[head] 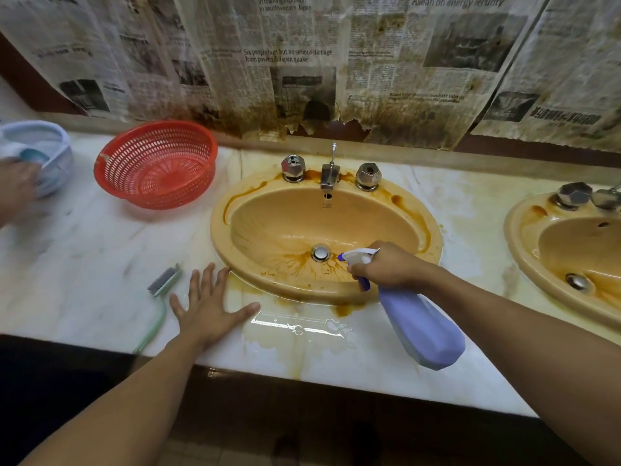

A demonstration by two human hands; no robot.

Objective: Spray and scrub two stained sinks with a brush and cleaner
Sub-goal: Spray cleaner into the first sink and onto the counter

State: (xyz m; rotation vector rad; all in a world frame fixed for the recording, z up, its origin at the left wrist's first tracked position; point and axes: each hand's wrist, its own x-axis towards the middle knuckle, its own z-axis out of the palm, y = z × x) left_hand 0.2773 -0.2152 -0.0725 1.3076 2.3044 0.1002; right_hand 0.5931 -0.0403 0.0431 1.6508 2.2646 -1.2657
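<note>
A tan oval sink [285, 230] streaked with brown stains sits in the marble counter in front of me. A second stained sink [524, 237] shows at the right edge. My right hand [386, 267] grips the neck of a purple spray bottle [420, 327], its white nozzle aimed at the near sink's drain [320, 253]. My left hand [205, 304] rests flat on the counter with fingers spread, just left of the sink's rim. A brush [161, 290] with a green handle and grey bristles lies on the counter left of that hand, apart from it.
A red plastic colander [156, 163] stands at the back left. Another person's hand [15, 190] reaches at a pale blue basin [50, 156] at the far left. Chrome taps [331, 173] line the sink's back. Stained newspaper [302, 62] covers the wall. A puddle [299, 327] lies near the front edge.
</note>
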